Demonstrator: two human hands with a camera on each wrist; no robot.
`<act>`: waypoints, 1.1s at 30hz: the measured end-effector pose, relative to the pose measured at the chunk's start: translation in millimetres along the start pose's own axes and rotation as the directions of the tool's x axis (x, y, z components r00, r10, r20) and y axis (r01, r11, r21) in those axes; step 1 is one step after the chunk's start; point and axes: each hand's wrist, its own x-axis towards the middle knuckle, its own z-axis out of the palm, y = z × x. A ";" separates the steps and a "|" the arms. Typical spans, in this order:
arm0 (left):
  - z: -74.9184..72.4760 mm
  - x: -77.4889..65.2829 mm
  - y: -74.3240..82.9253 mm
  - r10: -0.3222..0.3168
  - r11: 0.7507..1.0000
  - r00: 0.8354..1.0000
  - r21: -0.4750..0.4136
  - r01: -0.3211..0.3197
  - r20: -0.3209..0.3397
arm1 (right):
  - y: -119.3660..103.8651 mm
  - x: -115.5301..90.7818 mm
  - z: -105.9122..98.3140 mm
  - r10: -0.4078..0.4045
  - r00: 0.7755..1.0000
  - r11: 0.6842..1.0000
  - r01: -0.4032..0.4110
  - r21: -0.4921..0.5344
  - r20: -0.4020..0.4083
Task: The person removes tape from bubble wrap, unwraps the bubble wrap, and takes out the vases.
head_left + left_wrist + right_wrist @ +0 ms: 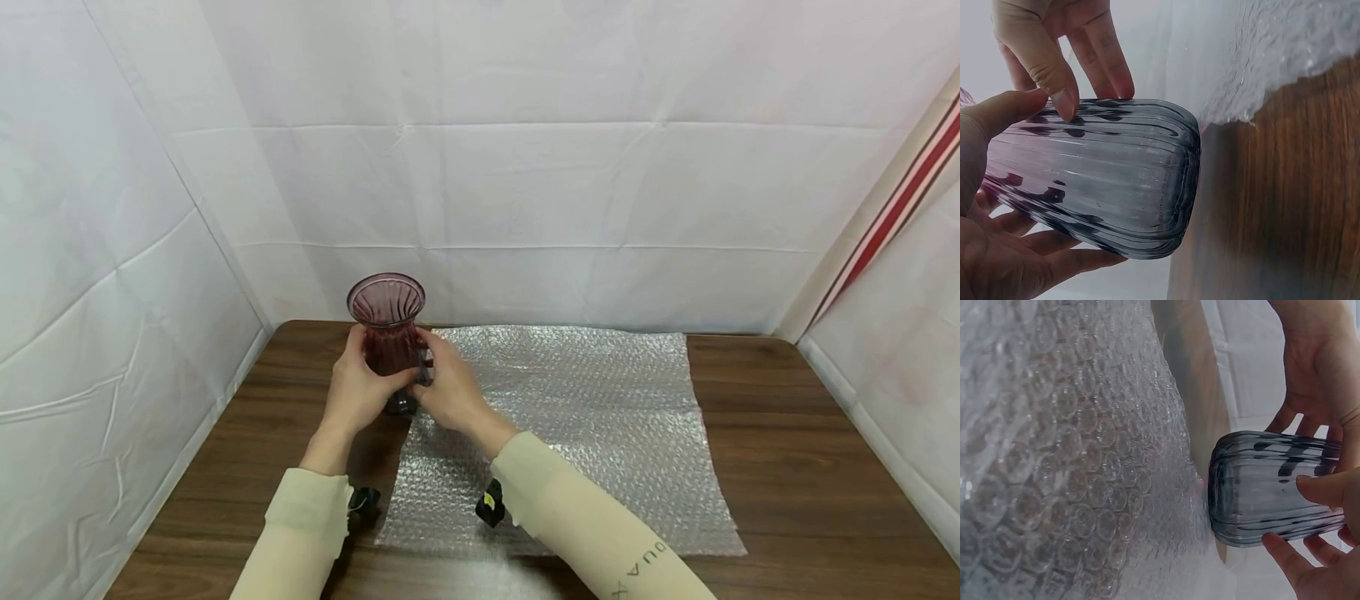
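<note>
A ribbed glass vase (pixel 386 312), purple at its flared rim and smoky grey toward its base, stands upright between both hands at the table's back left. My left hand (pixel 358 385) grips its left side, thumb across the front. From the right, my right hand (pixel 448 385) holds it with thumb and fingers. In the left wrist view the vase (pixel 1104 175) shows its thick base just off the brown wood. The right wrist view has the vase base (pixel 1229 487) close to the edge of the bubble wrap (pixel 1085 450).
A sheet of bubble wrap (pixel 592 433) lies flat over the middle of the wooden table (pixel 787 433). White cloth walls (pixel 525 183) rise behind and at both sides. Dark wrist cameras (pixel 491 504) hang below the sleeves.
</note>
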 end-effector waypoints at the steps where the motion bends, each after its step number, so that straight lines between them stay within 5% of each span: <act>1: -0.5 0.4 -1.0 -0.002 1.000 1.000 0.001 0.002 -0.001 | 0.1 0.9 0.4 0.005 1.000 1.000 -0.005 0.007 0.008; 33: -14.8 13.0 -20.5 -0.058 0.998 0.993 -0.024 0.056 -0.099 | -6.8 10.7 11.6 0.024 0.979 0.994 -0.045 0.100 0.201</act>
